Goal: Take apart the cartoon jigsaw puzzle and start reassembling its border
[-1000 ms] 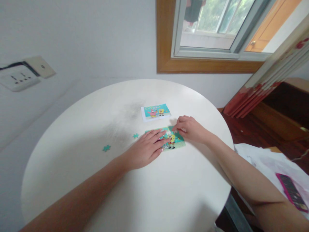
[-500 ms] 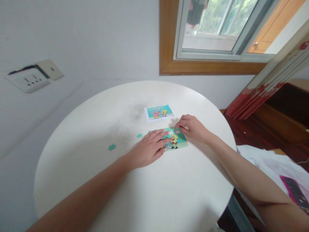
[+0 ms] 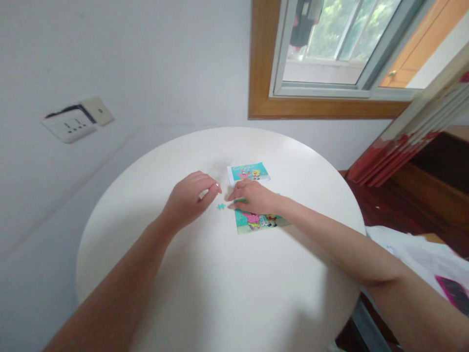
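Note:
A jigsaw puzzle [image 3: 252, 225] with cartoon figures on a green background lies flat on the white round table [image 3: 234, 288]. My right hand [image 3: 254, 195] reaches across its upper part, covering it, with thumb and fingers apart. Just left of those fingertips is a loose teal puzzle piece [image 3: 221, 207]. My left hand [image 3: 192, 198] hovers left of that piece, its fingers bent and pressed together; what they hold, if anything, is hidden. Behind the puzzle lies a picture card [image 3: 249, 171] showing similar figures, its near edge partly behind my right hand.
A wall with a socket [image 3: 75, 124] rises to the left. Behind the table is a wood-framed window [image 3: 322, 108], with a red and cream curtain [image 3: 381, 156] at its right. White cloth [image 3: 403, 249] and a pink-edged object [image 3: 452, 291] lie to the right, beyond the table edge.
My left hand has lifted off the puzzle and moved left. My right hand has moved left from the puzzle's upper right to its upper left. The farther-left loose piece no longer shows.

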`<state>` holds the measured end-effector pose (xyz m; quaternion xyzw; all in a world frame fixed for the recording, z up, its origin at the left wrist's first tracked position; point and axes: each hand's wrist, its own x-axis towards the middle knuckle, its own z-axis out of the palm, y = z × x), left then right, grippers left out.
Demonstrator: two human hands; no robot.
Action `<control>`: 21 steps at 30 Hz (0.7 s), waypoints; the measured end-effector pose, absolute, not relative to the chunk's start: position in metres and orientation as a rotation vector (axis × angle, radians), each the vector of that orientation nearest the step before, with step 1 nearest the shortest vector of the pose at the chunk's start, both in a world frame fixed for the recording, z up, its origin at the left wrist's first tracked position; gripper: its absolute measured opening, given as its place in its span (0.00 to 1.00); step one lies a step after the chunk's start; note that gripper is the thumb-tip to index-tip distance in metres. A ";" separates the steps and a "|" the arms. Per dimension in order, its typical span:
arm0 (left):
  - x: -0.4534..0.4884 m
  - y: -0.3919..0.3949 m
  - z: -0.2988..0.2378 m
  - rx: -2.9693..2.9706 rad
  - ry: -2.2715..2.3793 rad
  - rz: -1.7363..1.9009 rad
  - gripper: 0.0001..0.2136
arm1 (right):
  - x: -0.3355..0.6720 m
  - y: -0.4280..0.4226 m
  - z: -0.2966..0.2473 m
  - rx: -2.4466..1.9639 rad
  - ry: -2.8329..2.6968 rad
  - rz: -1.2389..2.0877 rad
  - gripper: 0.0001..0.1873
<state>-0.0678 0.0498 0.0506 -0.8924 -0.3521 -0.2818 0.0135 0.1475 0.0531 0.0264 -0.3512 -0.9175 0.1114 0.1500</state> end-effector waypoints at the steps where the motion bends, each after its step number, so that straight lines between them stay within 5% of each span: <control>1: -0.073 0.053 0.051 -2.735 -1.135 -0.911 0.16 | 0.141 0.051 0.025 -1.034 -2.648 0.288 0.14; 8: -0.083 0.066 0.040 -2.697 -1.229 -0.858 0.15 | 0.121 0.042 0.024 -1.191 -2.657 0.129 0.13; 21: -0.090 0.074 0.024 -3.212 -1.368 -0.397 0.13 | 0.118 0.051 0.017 -1.242 -2.529 0.403 0.11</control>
